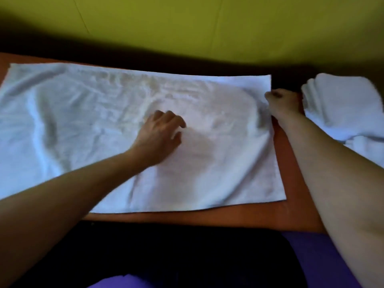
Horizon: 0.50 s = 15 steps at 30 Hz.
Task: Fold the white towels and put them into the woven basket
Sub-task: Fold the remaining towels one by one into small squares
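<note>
1. White towel point(104, 125) spread flat and wrinkled over orange-brown table point(228, 215); fills most of the tabletop from 9 o'clock across past centre, left edge running out of view.
2. Left hand point(160, 136) rests palm-down on the towel just right of centre, fingers loosely curled and partly spread, pressing the cloth. No grip on anything visible.
3. Right hand point(283, 100) at about 2 o'clock, closed into a fist right at the towel's far right edge, near its corner. It seems to pinch the edge, but blur hides the actual contact, so cannot tell for sure.
4. Second stack of white cloth, folded towels point(342, 109), sits at 3 o'clock on the table, just beside the right forearm, apart from the spread towel.
5. Yellow-green wall point(187, 28) runs across 12 o'clock behind the table.
6. Purple clothing point(311, 256) at 5 o'clock, below the table's near edge.
</note>
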{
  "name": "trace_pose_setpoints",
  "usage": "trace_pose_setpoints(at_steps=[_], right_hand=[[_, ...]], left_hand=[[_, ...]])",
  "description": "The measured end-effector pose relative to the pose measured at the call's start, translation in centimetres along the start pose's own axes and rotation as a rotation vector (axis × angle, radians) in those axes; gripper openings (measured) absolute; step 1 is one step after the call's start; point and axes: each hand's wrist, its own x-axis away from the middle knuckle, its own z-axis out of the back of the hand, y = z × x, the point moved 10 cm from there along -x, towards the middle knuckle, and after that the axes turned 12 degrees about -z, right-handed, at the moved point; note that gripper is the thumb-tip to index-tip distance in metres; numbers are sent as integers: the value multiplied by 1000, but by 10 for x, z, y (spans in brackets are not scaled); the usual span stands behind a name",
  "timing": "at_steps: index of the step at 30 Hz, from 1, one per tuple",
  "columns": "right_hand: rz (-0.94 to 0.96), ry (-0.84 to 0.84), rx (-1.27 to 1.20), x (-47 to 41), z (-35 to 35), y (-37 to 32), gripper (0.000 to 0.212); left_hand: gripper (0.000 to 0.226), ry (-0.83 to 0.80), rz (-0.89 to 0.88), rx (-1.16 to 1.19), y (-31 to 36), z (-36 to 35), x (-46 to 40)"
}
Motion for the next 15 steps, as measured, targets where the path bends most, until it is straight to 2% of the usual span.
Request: trace_pose_setpoints(at_steps=[4,7,10,11,13,15], right_hand=[[21,-52,-122,14,2,-5,40],[13,-54,-162,14,4,-4,37],[-4,-58,-195,18,7,-6,34],[-1,-53,-198,19,9,-7,32],[-3,-47,-189,18,15,-6,28],[-21,-19,-158,14,25,-2,27]], left_hand=[[22,16,-260,67,136,-29,-17],[27,-110,-459,17,214,-57,-19],[46,-292,-433,-67,240,-89,-17],[43,-292,-404,-72,241,-95,-18],[19,-279,-371,-57,245,-98,-20],[25,-307,-357,-42,250,-102,-21]])
